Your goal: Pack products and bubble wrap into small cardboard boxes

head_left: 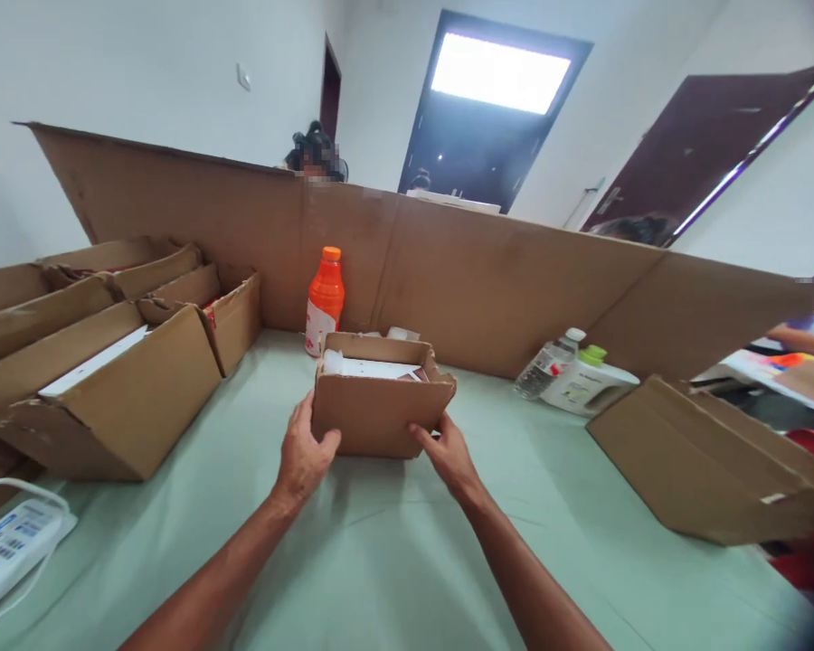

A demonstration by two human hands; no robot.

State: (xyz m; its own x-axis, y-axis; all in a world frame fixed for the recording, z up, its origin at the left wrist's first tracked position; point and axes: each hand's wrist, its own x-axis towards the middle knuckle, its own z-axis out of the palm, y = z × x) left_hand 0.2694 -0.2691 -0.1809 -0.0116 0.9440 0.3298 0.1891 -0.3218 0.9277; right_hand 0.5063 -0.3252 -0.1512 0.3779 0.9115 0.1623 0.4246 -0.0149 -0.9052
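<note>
A small open-topped cardboard box (373,416) is in the middle of the pale green table (380,561). White pieces (373,368), flat like card or paper, show inside it; what else it holds is hidden by the front wall. My left hand (302,457) grips the box's left side, thumb on the front face. On the right side, my right hand (451,452) holds it the same way, fingers mostly out of sight behind. Just behind the box stands an orange bottle (326,294) with an orange cap.
Several cardboard boxes (169,389) crowd the left, near a white power strip (17,542) with a cable. To the right are a clear plastic bottle (546,369), a white jug (587,387) with a green cap and another cardboard box (705,470). A cardboard partition (475,280) spans the back; people are beyond it.
</note>
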